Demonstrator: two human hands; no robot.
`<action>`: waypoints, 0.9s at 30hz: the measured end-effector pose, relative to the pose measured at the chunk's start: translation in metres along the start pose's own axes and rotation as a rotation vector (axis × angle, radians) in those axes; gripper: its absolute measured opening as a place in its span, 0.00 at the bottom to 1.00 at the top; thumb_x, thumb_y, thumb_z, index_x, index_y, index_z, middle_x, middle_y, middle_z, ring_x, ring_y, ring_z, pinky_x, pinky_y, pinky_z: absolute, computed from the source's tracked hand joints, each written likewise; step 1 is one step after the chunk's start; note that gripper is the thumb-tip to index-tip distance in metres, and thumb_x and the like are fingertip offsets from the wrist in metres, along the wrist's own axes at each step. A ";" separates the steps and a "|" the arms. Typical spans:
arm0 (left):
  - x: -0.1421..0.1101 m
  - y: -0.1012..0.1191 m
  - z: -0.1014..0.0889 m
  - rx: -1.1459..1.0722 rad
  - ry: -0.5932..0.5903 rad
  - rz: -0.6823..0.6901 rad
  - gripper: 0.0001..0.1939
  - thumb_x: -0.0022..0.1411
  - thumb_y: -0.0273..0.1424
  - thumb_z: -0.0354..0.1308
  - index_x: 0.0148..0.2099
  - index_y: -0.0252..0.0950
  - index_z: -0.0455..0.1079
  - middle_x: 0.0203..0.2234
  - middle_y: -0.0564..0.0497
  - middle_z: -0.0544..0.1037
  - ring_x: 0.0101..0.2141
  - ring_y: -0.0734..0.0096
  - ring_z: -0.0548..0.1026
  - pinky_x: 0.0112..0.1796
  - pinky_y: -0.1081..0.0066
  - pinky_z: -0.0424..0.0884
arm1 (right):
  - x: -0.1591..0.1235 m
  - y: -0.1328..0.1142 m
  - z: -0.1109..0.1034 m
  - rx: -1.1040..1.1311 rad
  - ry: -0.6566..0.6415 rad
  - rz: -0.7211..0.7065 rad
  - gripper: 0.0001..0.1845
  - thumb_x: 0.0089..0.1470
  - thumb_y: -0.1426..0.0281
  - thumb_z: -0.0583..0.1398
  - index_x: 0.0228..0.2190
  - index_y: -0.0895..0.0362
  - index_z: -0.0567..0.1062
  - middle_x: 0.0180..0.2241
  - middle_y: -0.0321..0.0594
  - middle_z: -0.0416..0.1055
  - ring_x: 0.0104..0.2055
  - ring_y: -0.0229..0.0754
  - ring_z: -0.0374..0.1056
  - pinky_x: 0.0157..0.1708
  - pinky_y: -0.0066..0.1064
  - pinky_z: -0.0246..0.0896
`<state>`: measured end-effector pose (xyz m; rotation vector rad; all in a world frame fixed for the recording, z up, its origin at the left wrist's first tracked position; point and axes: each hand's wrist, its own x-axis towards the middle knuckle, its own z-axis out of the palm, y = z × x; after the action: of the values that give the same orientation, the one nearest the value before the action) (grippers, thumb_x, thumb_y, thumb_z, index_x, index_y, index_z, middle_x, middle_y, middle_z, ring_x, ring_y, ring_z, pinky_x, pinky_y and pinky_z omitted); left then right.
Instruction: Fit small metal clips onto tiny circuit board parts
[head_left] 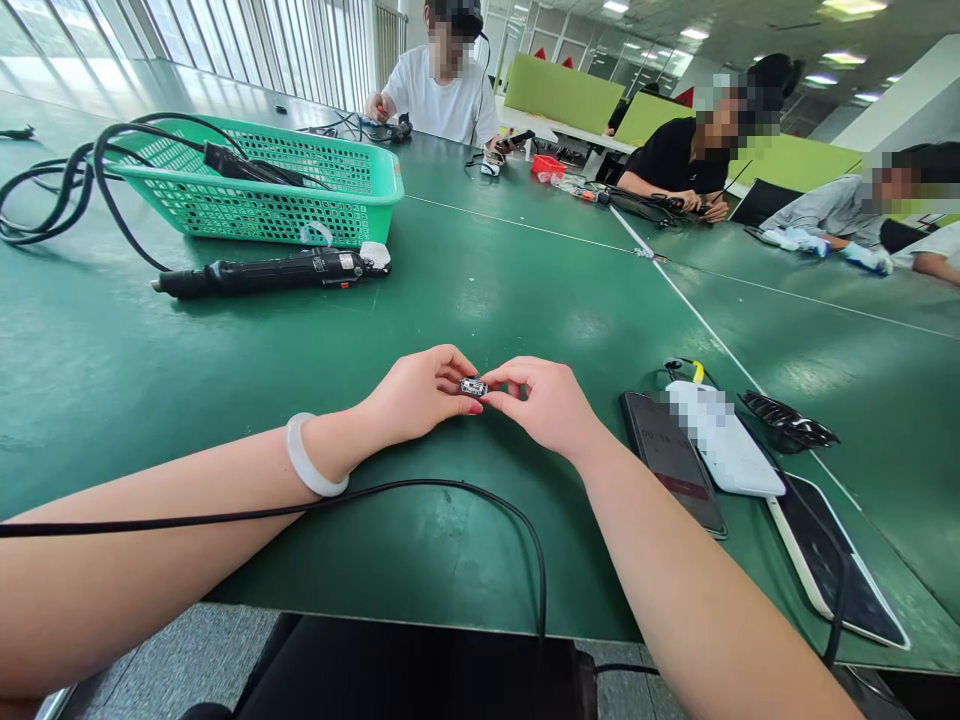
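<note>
Both my hands meet over the green table (pixel 487 300), pinching a tiny dark electronic part (pixel 473 386) between their fingertips. My left hand (pixel 420 395) grips its left end, with a white bangle (pixel 311 462) on that wrist. My right hand (pixel 544 405) holds the right end with thumb and forefinger. The part hangs just above the table top. A black cable (pixel 450 495) arcs across the table below my wrists.
A black electric screwdriver (pixel 270 272) lies before a green plastic basket (pixel 262 185) with cables at the far left. Two phones (pixel 671 460) and a white power bank (pixel 724 440) lie at my right. Three other people sit at the far side.
</note>
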<state>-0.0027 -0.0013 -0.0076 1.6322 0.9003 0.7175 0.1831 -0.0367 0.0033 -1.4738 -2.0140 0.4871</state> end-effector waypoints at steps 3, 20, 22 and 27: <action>-0.001 0.000 0.000 0.011 0.017 0.020 0.28 0.44 0.28 0.66 0.49 0.37 0.64 0.47 0.43 0.74 0.44 0.63 0.75 0.44 0.60 0.73 | 0.002 0.006 -0.001 -0.029 0.078 0.012 0.08 0.49 0.67 0.61 0.33 0.53 0.79 0.25 0.35 0.69 0.26 0.35 0.60 0.27 0.28 0.54; 0.001 -0.004 -0.003 0.039 0.054 0.003 0.32 0.46 0.30 0.65 0.54 0.39 0.63 0.57 0.43 0.65 0.49 0.60 0.72 0.45 0.62 0.73 | 0.006 0.023 -0.001 -0.043 0.240 0.134 0.09 0.48 0.66 0.62 0.33 0.54 0.79 0.31 0.37 0.73 0.25 0.35 0.60 0.29 0.30 0.57; 0.001 0.000 -0.002 -0.021 0.066 -0.024 0.32 0.46 0.29 0.65 0.54 0.38 0.63 0.57 0.42 0.64 0.50 0.59 0.71 0.46 0.61 0.72 | 0.006 0.019 0.000 -0.038 0.239 0.127 0.08 0.48 0.66 0.62 0.32 0.54 0.79 0.31 0.37 0.73 0.25 0.35 0.61 0.29 0.30 0.57; -0.007 0.015 0.007 -0.500 0.047 -0.132 0.25 0.57 0.27 0.59 0.57 0.34 0.61 0.58 0.41 0.63 0.55 0.65 0.67 0.56 0.65 0.62 | 0.002 -0.001 0.006 -0.008 0.220 0.051 0.07 0.48 0.66 0.62 0.31 0.54 0.78 0.28 0.36 0.73 0.24 0.34 0.59 0.27 0.28 0.56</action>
<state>0.0024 -0.0124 0.0049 1.1085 0.7761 0.8148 0.1778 -0.0351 -0.0002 -1.5162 -1.8125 0.3228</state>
